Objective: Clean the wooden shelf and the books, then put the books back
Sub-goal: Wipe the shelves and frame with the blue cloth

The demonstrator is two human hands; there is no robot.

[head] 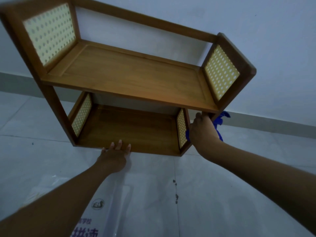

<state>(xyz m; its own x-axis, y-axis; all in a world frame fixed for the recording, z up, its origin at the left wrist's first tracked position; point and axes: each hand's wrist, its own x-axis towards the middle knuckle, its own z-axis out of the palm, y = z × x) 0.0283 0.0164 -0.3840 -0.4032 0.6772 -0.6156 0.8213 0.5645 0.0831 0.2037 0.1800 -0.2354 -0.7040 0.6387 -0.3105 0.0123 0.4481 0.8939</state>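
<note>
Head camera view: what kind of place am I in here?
Probably a plain indoor room: pale tiled floor, white wall with a grey skirting strip, and a small wooden shelf near that wall.

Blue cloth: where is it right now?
In the head view, the blue cloth is on the right, bunched under the right hand against the outer right side of the wooden shelf, just below its upper board.

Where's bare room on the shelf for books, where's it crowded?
Upper board, between its perforated side panels, is bare end to end. Lower board is bare, but the left hand rests on its front edge and the right hand, gripping a blue cloth, crowds its right end.
</note>
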